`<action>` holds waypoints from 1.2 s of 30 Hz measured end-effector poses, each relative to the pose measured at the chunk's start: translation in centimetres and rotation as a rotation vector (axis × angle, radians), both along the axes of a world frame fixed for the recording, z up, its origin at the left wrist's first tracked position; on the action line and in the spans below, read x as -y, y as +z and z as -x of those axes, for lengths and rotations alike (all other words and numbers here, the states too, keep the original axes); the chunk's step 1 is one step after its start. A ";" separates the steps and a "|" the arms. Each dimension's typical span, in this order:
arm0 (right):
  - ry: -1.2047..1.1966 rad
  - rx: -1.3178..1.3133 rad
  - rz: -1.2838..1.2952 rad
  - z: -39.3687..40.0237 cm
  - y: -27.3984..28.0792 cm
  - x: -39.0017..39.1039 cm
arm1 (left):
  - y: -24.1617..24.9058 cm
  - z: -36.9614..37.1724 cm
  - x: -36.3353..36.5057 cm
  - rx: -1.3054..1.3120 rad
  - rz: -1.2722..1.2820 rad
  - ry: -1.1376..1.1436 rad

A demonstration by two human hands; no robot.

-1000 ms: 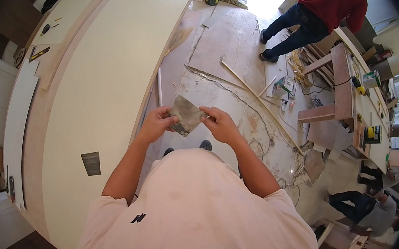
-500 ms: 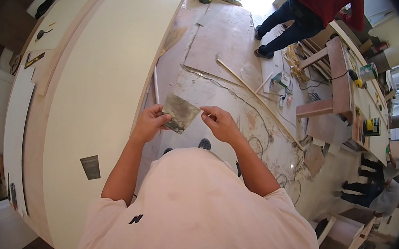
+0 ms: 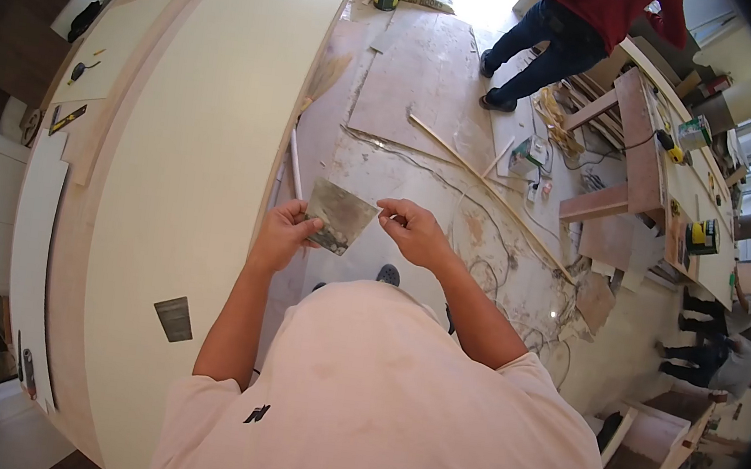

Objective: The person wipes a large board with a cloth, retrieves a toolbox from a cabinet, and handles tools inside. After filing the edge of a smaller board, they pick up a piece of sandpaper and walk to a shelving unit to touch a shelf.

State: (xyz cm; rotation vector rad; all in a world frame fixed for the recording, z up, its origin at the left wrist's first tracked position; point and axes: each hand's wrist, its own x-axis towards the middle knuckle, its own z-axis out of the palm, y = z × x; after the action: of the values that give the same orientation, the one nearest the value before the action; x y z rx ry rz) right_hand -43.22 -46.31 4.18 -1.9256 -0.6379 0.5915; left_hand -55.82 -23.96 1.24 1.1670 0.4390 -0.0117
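Left fingers: I have the left hand pinching the grey plate at its left side, thumb over the face.
Right fingers: on the right hand, thumb and forefinger are curled close together at the plate's right corner; I cannot tell if they touch it.
Plate direction: held in front of the shirt, mottled face up toward my head view, top edge sloping down to the right, lowest corner toward the body.
Long axis: I see it as nearly square, so no clear long axis.
Board beside: the long pale board runs along the left, bearing a second grey plate.
Floor: dusty and stained, with a thin wooden strip lying diagonally.
Room: workbench on the right, person in red standing ahead.
Edges, space: board edge just beside the left hand; the right has wider floor around it, up to the workbench.
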 end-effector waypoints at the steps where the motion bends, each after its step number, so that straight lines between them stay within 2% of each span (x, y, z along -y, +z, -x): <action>1: -0.007 0.000 -0.026 0.0 -0.2 -0.2 | 0.1 0.0 0.0 0.009 0.000 -0.006; 11: -0.142 -0.350 -0.058 -0.1 0.1 -2.0 | 1.1 0.4 0.5 0.048 -0.063 -0.050; 14: -0.214 -0.467 -0.107 -0.1 -0.5 -1.8 | 1.9 0.6 1.2 0.031 -0.177 -0.002; 16: -0.349 -0.645 -0.243 0.0 -1.0 -2.0 | 1.5 0.9 1.9 0.131 -0.593 0.084; 19: -0.353 -1.150 -0.491 -0.1 0.8 -1.9 | 2.7 0.8 2.8 0.418 -1.075 0.139; 20: -0.292 -1.142 -0.546 -0.1 0.7 -2.0 | 3.2 0.8 3.0 0.538 -1.210 0.144; 23: -0.174 -1.093 -0.636 0.3 0.4 -2.3 | 2.5 0.7 3.3 0.646 -1.390 0.107; 26: -0.181 -1.011 -0.596 0.2 0.2 -2.1 | 2.8 0.7 3.5 0.639 -1.394 0.087; 29: -0.184 -0.971 -0.569 0.0 -0.2 -1.8 | 4.9 1.4 4.3 0.469 -1.270 0.060; 32: -0.191 -0.965 -0.551 0.0 -0.3 -1.7 | 2.7 0.9 4.5 0.377 -0.257 0.218; 35: -0.197 -0.979 -0.561 0.2 -0.5 -1.8 | 3.6 0.4 3.7 0.039 0.015 0.107; 36: -0.200 -0.987 -0.563 0.3 -0.5 -1.8 | 3.2 0.3 3.5 0.037 0.022 0.113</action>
State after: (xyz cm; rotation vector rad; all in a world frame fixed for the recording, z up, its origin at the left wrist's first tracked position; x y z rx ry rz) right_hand -43.49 -44.49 3.65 -0.9664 0.0421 0.9933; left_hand -56.11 -27.49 4.48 1.1175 0.4702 0.1030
